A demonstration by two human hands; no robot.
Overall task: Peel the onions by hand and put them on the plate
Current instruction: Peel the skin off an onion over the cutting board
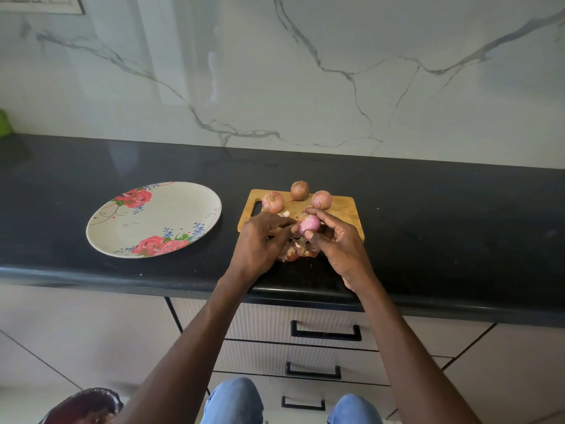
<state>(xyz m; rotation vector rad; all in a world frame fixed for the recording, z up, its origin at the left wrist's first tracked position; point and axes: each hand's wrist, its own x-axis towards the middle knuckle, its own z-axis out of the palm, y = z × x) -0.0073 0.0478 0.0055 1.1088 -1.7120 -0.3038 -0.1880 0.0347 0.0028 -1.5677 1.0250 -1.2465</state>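
Note:
A pink, mostly peeled onion [308, 224] is held above the near edge of the wooden cutting board [342, 209]. My right hand [339, 246] grips it from the right with fingers and thumb curled round it. My left hand [260, 237] pinches at the onion's left side with its fingertips. Three unpeeled onions lie at the board's far edge: one on the left [272, 201], one in the middle [299, 190], one on the right [321, 199]. Loose brown skins [298, 250] lie under my hands. The floral plate [153, 218] sits to the left, holding nothing.
The black countertop [443, 224] runs wall to wall, backed by a marble wall. Drawers with black handles [325, 332] sit below the counter edge. A green object [4, 123] shows at the far left. A dark bag [82, 405] lies on the floor.

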